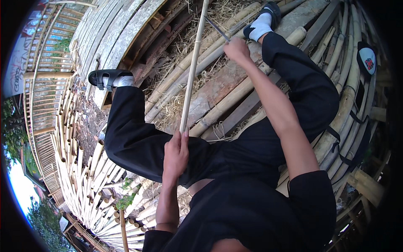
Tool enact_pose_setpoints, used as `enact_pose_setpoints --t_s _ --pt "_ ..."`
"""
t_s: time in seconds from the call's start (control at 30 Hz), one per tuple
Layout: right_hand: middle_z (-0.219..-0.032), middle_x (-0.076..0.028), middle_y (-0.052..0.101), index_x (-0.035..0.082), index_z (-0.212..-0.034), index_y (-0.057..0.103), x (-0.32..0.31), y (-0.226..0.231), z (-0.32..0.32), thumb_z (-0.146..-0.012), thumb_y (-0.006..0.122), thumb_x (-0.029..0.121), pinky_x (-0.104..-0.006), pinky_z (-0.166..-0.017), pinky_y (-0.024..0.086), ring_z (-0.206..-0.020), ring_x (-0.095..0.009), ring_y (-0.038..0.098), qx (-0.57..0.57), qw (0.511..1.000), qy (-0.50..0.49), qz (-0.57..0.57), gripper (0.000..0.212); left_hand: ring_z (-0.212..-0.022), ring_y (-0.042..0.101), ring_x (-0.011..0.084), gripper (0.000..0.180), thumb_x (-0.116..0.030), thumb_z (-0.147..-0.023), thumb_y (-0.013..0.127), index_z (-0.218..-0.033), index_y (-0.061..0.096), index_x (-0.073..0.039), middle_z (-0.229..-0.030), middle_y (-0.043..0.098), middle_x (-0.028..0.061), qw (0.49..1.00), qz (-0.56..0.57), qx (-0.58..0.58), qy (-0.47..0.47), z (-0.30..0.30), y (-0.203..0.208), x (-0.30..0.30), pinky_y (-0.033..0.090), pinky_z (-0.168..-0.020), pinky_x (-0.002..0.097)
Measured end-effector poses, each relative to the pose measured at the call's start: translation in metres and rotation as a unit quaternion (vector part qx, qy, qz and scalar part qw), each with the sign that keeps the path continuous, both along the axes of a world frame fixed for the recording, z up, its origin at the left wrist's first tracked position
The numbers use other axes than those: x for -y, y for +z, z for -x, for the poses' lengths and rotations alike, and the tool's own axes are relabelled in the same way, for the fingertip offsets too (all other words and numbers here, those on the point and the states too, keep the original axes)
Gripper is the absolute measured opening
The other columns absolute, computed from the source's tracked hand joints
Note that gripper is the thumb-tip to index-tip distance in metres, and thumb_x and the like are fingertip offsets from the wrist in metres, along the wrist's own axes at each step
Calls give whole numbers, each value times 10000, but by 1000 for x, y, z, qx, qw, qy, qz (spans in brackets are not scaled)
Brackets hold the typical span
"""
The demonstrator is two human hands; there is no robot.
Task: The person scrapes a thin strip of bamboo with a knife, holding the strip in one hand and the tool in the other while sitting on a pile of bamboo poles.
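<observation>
A long, pale bamboo strip (194,63) runs from my left hand (176,154) up past the top edge of the view. The fingers of that hand are closed around its near end, just above my left thigh. My right hand (238,50) is stretched forward beside my right shin, closed on the handle of a knife (218,29). The knife's narrow, dark blade points up and left, with its tip near the far part of the strip. I cannot tell whether blade and strip touch. My fist mostly hides the handle.
Curly bamboo shavings (172,110) litter the bamboo poles (226,101) between my legs. A plank platform (111,38) stands at the upper left. Many cut bamboo poles (90,193) are stacked at the lower left. A white-and-dark cap (367,60) lies on poles at the right.
</observation>
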State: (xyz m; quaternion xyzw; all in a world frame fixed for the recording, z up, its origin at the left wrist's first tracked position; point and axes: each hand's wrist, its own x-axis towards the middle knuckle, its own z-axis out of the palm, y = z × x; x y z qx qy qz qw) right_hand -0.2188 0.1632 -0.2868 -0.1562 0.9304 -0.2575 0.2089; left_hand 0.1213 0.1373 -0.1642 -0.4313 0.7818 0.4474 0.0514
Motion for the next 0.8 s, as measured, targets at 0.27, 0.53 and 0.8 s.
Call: enact_pose_setpoints --t_s 0.27,0.53,0.8 --pt "-845 -276 625 -58 -808 644 -27 40 -16 -789 584 248 -455 -762 496 -868 -394 615 14 994 110 8 312 -476 321 128 275 -204 -951 466 -812 486 33 -510 404 118 999 -5 -20 28 -17 -9 10 306 -454 323" --pt "-747 -278 615 -62 -763 636 -18 56 -103 -736 606 165 -465 -731 507 -776 -409 626 40 961 270 44 230 -480 346 171 286 -229 -949 467 -839 502 33 -533 432 143 999 1 -42 7 -3 -14 7 336 -476 350" --pt "-721 -239 628 -38 -736 643 -17 49 -107 -670 641 145 -447 -692 520 -733 -389 639 31 953 301 32 195 -452 406 264 287 -231 -952 452 -821 480 23 -552 469 184 999 23 -22 7 11 -1 2 339 -474 376"
